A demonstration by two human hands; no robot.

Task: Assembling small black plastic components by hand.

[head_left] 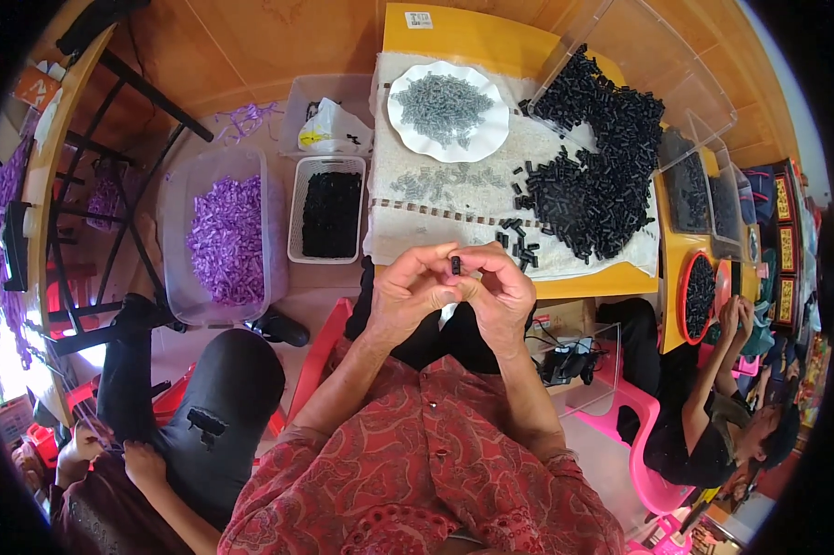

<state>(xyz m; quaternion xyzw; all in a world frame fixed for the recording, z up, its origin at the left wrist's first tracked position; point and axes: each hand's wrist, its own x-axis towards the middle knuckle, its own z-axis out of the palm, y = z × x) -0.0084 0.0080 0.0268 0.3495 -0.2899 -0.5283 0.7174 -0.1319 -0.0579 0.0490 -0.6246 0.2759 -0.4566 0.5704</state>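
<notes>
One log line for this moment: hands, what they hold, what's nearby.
left hand: pinching small black part | right hand: pinching same part | ahead: pile of black parts on cloth, white plate of grey screws

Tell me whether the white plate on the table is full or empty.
Full: the white plate holds a heap of small grey pieces covering its middle.

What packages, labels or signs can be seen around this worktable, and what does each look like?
Sticker label: far edge of the yellow table, small white rectangle.
Plastic bag: in a clear tub left of the table, white with a yellow patch.
Framed signs: stacked at the right edge, red with gold.
</notes>
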